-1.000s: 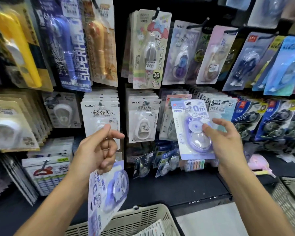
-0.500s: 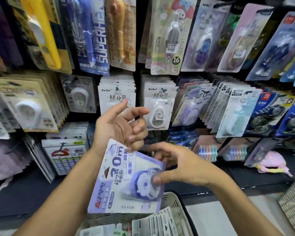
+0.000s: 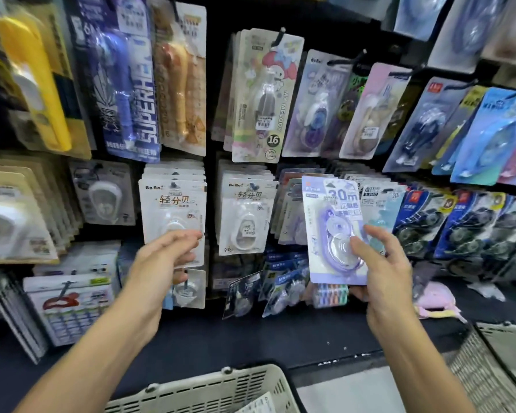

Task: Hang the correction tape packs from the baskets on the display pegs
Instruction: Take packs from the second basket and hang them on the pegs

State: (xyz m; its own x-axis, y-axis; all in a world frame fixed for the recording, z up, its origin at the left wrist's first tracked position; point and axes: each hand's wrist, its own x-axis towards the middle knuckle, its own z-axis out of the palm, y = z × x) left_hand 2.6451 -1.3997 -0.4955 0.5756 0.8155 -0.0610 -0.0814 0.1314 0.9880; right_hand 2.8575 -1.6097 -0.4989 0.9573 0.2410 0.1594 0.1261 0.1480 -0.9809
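One purple tape pack (image 3: 332,231) is pinched by right hand (image 3: 379,263) fingers; left hand (image 3: 164,257) held empty at 9 o'clock, fingers loosely curled; two baskets (image 3: 221,389) seen.

The purple correction tape pack (image 3: 334,231) is now sitting in the right hand (image 3: 382,269), lifted up before the pegged packs; the left hand (image 3: 164,257) is reaching forward, holding nothing.

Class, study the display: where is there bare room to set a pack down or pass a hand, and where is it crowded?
Free: the dark shelf ledge between the hanging packs and the front basket, and between the left hand and the right hand, which holds the purple pack. Crowded: the peg wall above, with overlapping packs such as the white BoBo packs.
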